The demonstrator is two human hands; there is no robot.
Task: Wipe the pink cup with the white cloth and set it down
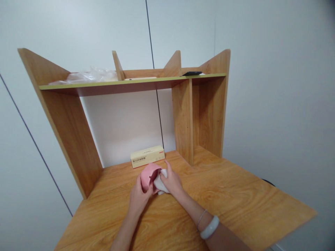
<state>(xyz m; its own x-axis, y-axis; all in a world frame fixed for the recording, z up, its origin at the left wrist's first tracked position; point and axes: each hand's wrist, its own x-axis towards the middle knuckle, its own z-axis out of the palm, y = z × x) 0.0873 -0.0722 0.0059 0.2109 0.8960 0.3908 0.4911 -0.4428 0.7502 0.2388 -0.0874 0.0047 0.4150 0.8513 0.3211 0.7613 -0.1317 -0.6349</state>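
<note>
My left hand (pixel 139 197) is closed round a pink cup-like object (pixel 148 175), held on its side just above the wooden desk (pixel 235 202). My right hand (pixel 171 181) grips a white cloth (pixel 160 184) and presses it against the pink object's opening. Both hands meet near the middle of the desk. My right wrist wears a pale bangle and a thin chain.
A long beige box (pixel 147 156) lies at the back of the desk, just behind my hands. A wooden hutch (pixel 183 118) stands on the desk; its top shelf holds crumpled clear plastic (pixel 90 75) at left and a dark flat item (pixel 192 73) at right.
</note>
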